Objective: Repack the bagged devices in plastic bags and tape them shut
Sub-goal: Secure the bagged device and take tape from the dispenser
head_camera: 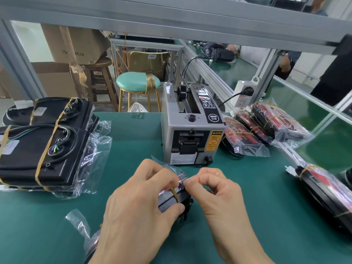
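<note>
Hands: left hand [141,204] and right hand [219,189] pinch crinkly clear bag [177,173] over black device [171,202].
Left stack: two glossy bagged units [43,149].

Seven bagged devices [172,199], one tape dispenser [192,128], two stools [138,81], two hands [139,204].

A green-matted counter [133,134] sits inside a grey aluminium frame [190,20]. Beyond its far edge stand a mint-cushioned stool with gold legs [138,81], a dark wooden stool [100,73] and stacked cardboard boxes [72,44]. A white power socket [242,94] hangs on the frame's right post.
</note>
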`<state>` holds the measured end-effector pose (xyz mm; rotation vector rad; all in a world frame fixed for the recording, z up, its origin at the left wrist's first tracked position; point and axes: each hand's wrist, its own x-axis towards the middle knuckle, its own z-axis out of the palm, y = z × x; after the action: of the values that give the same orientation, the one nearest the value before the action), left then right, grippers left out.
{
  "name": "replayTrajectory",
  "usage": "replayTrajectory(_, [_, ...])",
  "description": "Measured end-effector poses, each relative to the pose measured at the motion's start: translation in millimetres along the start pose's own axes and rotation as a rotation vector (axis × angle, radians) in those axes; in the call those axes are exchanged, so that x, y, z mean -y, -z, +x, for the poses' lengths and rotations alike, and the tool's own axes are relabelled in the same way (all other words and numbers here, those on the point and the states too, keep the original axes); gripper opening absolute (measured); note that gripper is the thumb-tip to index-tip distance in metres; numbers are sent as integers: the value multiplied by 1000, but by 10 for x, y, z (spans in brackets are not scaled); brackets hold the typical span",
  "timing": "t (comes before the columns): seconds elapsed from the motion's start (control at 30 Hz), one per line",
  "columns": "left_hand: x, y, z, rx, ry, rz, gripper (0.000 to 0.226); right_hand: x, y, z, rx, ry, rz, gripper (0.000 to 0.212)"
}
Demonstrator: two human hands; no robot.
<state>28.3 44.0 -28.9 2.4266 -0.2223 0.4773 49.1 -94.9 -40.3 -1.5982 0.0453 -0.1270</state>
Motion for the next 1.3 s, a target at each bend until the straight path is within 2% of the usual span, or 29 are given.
replayTrajectory(0.1, [21,-5,2,-4,-17,11,49,-11,1,5,6,25,-36,24])
replayTrajectory(0.2, [31,-16,4,-32,-24,-3,41,-26,2,11,4,58,-71,27])
replayTrajectory(0.5, [21,-26,-8,-37,-22,7,49,-151,13,-24,-32,145,-90,19])
replayTrajectory(0.63, [15,-28,-17,-34,-17,8,53,-139,-7,-40,-55,176,-95,8])
replayTrajectory(0.7, [11,-29,-19,-41,-15,12,52,-147,16,-32,-72,172,-81,13])
replayTrajectory(0.77, [9,-29,-16,-49,-16,13,48,-133,61,-9,-83,159,-79,20])
replayTrajectory(0.9, [-13,-15,-15,-27,11,-4,31,-53,82,-2,-33,61,16,21])
replayTrajectory(1.03, [-33,-20,-18,-4,103,-2,50,-9,78,-30,48,-73,168,21])
replayTrajectory(1.3, [-43,-2,-14,-8,94,-23,48,5,61,-29,118,-126,94,14])
